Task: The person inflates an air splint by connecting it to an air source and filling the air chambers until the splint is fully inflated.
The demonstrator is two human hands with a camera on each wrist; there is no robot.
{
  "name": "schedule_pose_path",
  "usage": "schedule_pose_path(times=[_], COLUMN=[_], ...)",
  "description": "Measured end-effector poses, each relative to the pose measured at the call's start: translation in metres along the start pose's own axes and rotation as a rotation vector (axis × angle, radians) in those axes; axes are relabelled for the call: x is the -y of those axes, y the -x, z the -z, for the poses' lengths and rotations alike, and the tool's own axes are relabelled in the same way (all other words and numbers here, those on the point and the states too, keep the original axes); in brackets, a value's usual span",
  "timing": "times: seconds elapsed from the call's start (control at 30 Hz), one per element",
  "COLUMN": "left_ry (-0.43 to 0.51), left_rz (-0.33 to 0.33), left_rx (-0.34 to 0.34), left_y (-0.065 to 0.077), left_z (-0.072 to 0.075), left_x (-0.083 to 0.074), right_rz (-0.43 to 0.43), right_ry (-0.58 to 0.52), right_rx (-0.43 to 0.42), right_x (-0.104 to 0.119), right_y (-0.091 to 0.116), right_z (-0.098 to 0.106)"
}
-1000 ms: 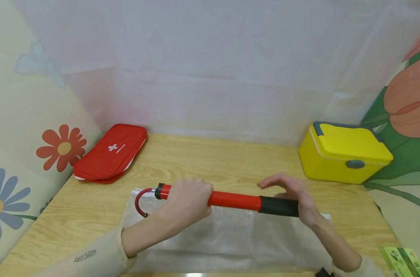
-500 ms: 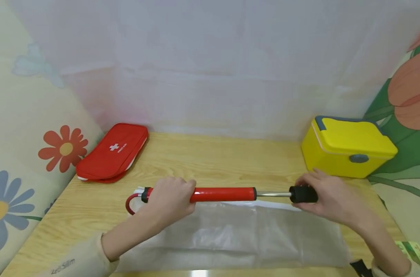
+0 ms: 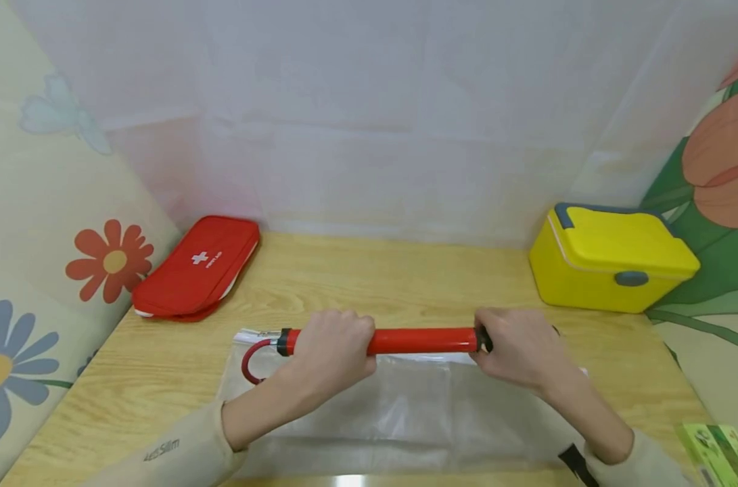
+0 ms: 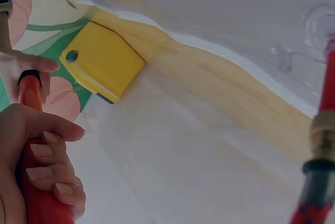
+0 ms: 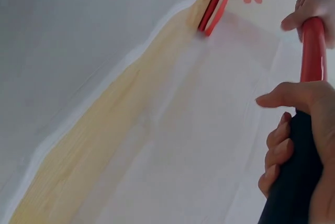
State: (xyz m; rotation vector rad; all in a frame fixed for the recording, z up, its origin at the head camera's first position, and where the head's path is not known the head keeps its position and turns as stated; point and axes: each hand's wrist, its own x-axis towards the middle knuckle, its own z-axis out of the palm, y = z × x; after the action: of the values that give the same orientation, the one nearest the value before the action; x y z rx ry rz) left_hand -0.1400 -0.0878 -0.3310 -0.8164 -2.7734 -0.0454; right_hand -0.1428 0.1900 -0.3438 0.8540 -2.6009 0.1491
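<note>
A red hand pump (image 3: 426,340) is held level over a clear plastic bag (image 3: 405,419). My left hand (image 3: 335,345) grips its barrel near the hose end, fingers wrapped round it in the left wrist view. The right hand (image 3: 521,345) holds the black handle (image 5: 296,166), which is pushed in against the barrel; no metal rod shows. From the pump's left end a thin red hose (image 3: 248,362) curves down toward the bag. Up close in the left wrist view, the hose has a brass fitting (image 4: 323,135) near a clear valve (image 4: 319,17) on the plastic.
A red first aid pouch (image 3: 195,270) lies at the back left of the wooden table (image 3: 369,277). At the back right stands a yellow box (image 3: 618,264) with a blue-grey handle. A green packet (image 3: 718,453) lies at the front right.
My right hand first drew the pump handle out to the right, baring the metal rod, then pushed it back in. The left hand shifted left with the barrel and returned.
</note>
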Motion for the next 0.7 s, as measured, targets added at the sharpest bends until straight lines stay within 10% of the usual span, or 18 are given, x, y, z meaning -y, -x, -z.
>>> schedule_pose_path(times=[0.4,0.7], left_ry=[-0.007,-0.005], left_rz=[-0.028,0.050], left_rx=[-0.022,0.056], left_y=[-0.004,0.015], left_z=[-0.002,-0.002], left_x=[-0.003,0.032], right_rz=[-0.001,0.052], right_ry=[0.005,-0.124], right_rx=[0.036,0.116], right_x=[0.021,-0.044], right_y=[-0.014,0.014], right_z=[-0.003,-0.006])
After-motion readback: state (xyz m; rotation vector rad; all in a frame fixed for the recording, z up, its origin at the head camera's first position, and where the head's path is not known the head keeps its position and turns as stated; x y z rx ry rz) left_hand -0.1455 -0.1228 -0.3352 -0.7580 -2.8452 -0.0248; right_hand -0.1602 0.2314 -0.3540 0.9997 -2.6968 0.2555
